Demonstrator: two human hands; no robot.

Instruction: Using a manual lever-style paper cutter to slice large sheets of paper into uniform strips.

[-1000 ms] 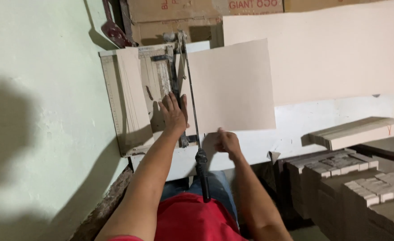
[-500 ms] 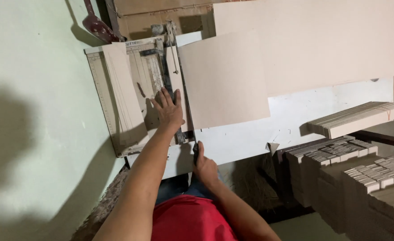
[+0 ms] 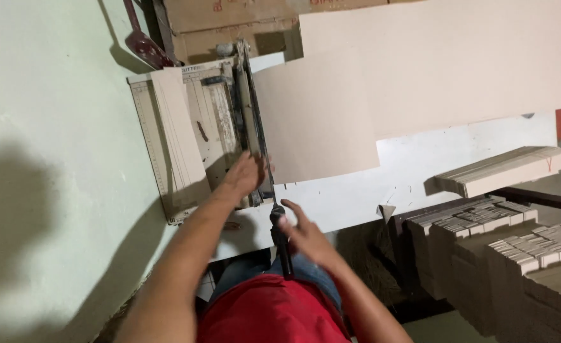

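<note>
A guillotine paper cutter (image 3: 166, 146) with a ruled bed lies on a white table (image 3: 369, 190). A beige card sheet (image 3: 318, 114) lies to the right of its blade rail. My left hand (image 3: 245, 174) rests flat, fingers apart, on the bed beside the rail's near end. The cutter's black handle (image 3: 281, 251) points down toward my red shirt. My right hand (image 3: 306, 232) is blurred, with its fingers spread against the handle's right side and not wrapped around it.
A larger beige sheet (image 3: 452, 57) covers the table's far right. A stack of beige strips (image 3: 503, 170) lies at the right edge, with several piles of cut pieces (image 3: 515, 254) below. Cardboard boxes (image 3: 229, 19) and a red tool (image 3: 143, 44) stand behind the cutter. A pale green wall (image 3: 45, 159) is on the left.
My right hand slid down along the black handle toward my body, and its grip has loosened into spread fingers. My left hand has stayed pressed on the cutter bed.
</note>
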